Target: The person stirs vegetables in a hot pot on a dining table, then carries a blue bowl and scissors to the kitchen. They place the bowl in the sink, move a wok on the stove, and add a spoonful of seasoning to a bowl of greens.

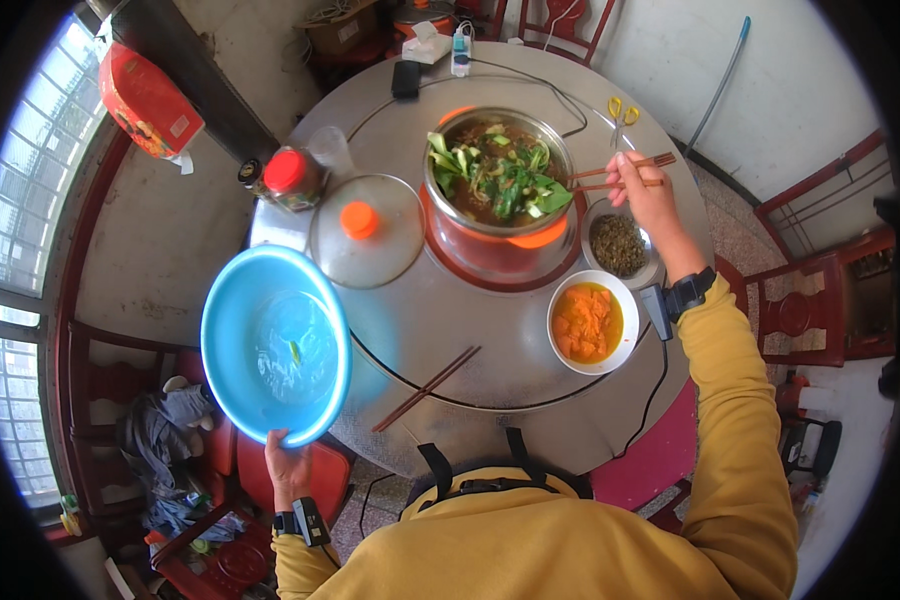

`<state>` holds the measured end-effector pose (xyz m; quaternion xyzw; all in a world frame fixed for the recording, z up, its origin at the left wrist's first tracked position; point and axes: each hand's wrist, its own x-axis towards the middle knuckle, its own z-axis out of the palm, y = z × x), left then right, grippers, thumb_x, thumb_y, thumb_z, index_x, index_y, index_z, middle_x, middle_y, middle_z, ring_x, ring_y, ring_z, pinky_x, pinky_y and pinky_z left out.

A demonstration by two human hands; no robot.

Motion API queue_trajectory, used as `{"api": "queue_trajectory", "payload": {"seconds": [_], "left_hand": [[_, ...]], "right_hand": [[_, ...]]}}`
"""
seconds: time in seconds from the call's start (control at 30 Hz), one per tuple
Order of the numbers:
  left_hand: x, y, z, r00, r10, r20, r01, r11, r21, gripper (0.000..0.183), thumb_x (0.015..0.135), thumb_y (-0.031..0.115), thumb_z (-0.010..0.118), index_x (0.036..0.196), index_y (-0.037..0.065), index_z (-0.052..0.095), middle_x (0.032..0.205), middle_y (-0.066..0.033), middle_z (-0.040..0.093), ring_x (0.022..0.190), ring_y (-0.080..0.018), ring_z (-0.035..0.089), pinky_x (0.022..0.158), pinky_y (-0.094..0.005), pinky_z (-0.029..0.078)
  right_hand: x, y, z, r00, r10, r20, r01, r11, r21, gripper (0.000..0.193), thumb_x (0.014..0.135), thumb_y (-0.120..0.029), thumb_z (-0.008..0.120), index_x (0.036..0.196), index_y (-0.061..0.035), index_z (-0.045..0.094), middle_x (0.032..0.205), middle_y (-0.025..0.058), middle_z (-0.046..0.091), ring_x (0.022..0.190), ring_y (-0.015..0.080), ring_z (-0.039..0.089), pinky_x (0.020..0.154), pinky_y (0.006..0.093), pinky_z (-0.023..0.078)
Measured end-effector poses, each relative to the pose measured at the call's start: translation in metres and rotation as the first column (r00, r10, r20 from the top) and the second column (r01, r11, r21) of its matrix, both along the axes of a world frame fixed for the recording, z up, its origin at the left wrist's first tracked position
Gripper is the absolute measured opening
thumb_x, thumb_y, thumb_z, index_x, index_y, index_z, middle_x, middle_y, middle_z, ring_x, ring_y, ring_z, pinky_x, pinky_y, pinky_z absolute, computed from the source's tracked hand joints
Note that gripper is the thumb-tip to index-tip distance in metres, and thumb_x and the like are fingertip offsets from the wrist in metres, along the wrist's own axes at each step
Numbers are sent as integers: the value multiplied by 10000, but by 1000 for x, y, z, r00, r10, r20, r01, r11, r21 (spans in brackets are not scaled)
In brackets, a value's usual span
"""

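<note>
Left hand (288,465) clamped on round light-blue plastic basin (228,365), left edge of silver metal table (470,335); one-handed tilt could spill. Right hand (642,195) gripping thin brown chopsticks (592,187) by orange-handled steel pot (560,150); loose pinch could drop green leaves (515,195).

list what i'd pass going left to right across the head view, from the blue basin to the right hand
Blue basin → glass lid with an orange knob → pot of leafy greens in broth → white bowl of orange food → right hand holding chopsticks
</note>
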<state>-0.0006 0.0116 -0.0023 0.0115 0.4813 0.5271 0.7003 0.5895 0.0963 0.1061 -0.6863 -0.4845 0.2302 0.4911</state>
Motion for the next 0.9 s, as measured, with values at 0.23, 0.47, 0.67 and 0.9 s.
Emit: {"api": "queue_trajectory", "payload": {"seconds": [0.23,0.47,0.67,0.9], "left_hand": [[4,4,2,1000,16,-26,-17,999,-30,288,731,45,497,1016,30,459,911,-65,557,785,-221,590,588,-307,540],[6,8,-1,999,-7,-53,4,999,-47,275,733,57,504,1004,36,463,890,-58,557,771,-213,591,565,-299,539],[15,14,4,998,-34,-60,31,999,-43,246,744,67,492,986,25,479,869,-60,581,713,-197,610,511,-266,541],[16,18,5,999,-35,-26,35,999,-7,234,747,63,485,977,17,484,873,-62,589,725,-191,613,539,-259,545]], "right_hand": [[-18,-19,-9,997,61,-56,-58,996,67,233,902,-179,445,815,3,560,672,37,562,513,68,518,479,184,431],[-32,-29,-14,981,146,-125,-140,989,52,240,909,-181,433,832,7,561,687,48,568,539,69,527,500,180,438],[-49,-19,-36,975,221,1,-221,975,33,181,889,-120,456,807,-2,566,724,47,575,592,105,552,536,217,454],[-56,-1,-48,830,282,481,-400,903,160,25,821,-50,509,810,-37,527,778,59,579,695,235,585,609,290,470]]}}
